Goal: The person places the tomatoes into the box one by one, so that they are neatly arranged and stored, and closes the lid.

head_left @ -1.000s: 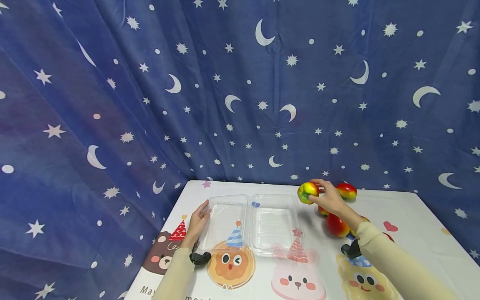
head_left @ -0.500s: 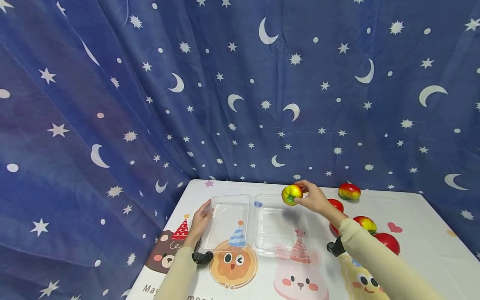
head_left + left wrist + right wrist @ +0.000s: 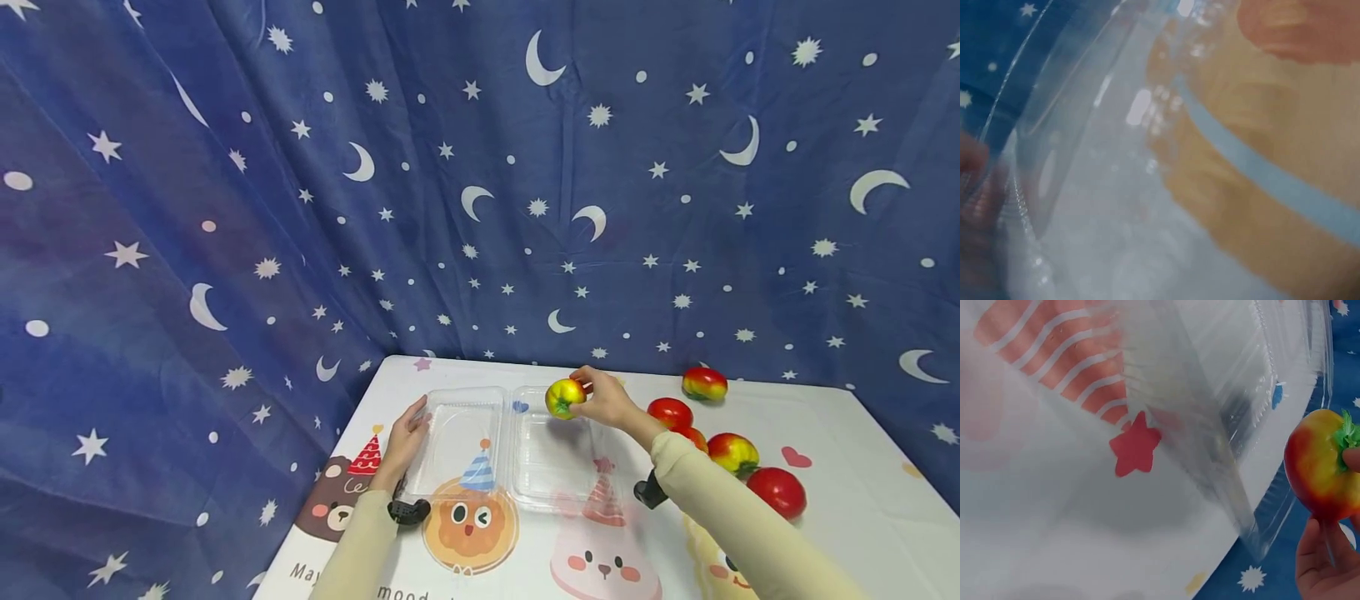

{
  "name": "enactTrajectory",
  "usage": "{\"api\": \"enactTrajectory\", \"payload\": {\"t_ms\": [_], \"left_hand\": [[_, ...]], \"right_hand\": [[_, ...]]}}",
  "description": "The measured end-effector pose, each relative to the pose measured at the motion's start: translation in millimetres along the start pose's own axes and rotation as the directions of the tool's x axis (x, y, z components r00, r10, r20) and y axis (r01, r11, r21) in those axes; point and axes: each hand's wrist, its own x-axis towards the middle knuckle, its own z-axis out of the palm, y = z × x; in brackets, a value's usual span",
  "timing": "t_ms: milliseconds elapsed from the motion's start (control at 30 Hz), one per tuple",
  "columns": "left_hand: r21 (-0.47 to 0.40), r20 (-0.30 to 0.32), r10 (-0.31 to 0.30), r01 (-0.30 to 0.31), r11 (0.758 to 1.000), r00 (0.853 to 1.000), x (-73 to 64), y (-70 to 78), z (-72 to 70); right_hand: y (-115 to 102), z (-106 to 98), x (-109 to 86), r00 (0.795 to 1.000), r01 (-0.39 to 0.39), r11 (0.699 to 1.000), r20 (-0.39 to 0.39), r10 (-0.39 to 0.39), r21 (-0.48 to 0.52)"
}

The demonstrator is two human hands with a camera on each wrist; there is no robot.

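Note:
My right hand [image 3: 606, 402] pinches a red-and-yellow fruit [image 3: 565, 398] with a green leafy top, between thumb and fingers. It holds the fruit over the far part of the right half of a clear plastic clamshell box [image 3: 516, 492], which lies spread open. In the right wrist view, the thumb rests by the leafy top of the fruit [image 3: 1319, 465] and fingers support it from below. My left hand [image 3: 405, 437] holds the left edge of the box's left half; in the left wrist view, blurred fingers [image 3: 982, 194] show beside the clear plastic wall [image 3: 1079, 125].
Several more red and yellow fruits lie on the right: one at the back [image 3: 705, 384], a red one [image 3: 670, 413], a red-yellow one [image 3: 732, 454] and a red one nearer [image 3: 777, 492]. A cartoon-printed white cloth [image 3: 847, 550] covers the table; a blue star-patterned curtain [image 3: 480, 167] hangs behind.
My right hand has carried the fruit left from beside the pile to over the box's right half, uncovering more of the other fruits. The left hand stays at the box's left edge.

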Motion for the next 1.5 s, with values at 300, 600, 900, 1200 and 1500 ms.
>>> {"api": "enactTrajectory", "payload": {"t_ms": [300, 600, 900, 1200, 1500], "left_hand": [[0.010, -0.013, 0.014, -0.014, 1.000, 1.000, 0.7, -1.4, -0.6], [-0.001, -0.008, 0.011, -0.011, 1.000, 1.000, 1.3, -1.7, 0.4], [-0.022, 0.003, 0.041, -0.041, 0.999, 0.999, -0.8, -0.6, 0.3], [-0.023, 0.011, 0.036, -0.036, 0.999, 0.999, 1.8, -0.4, 0.0], [-0.028, 0.011, 0.034, -0.034, 0.999, 0.999, 0.6, 6.8, -0.6]], "right_hand": [[-13.9, 18.4, 12.4, 0.999, 0.032, 0.992, 0.034, -0.028, -0.122], [-24.1, 32.5, 18.6, 0.997, 0.051, 0.983, 0.069, -0.040, -0.176], [-24.2, 45.1, 20.8, 0.990, 0.017, 0.978, 0.142, 0.013, -0.206], [-22.1, 47.9, 21.6, 0.993, -0.002, 0.987, 0.112, 0.021, -0.163], [-21.3, 46.7, 18.7, 0.995, -0.006, 0.990, 0.101, 0.020, -0.139]]}}
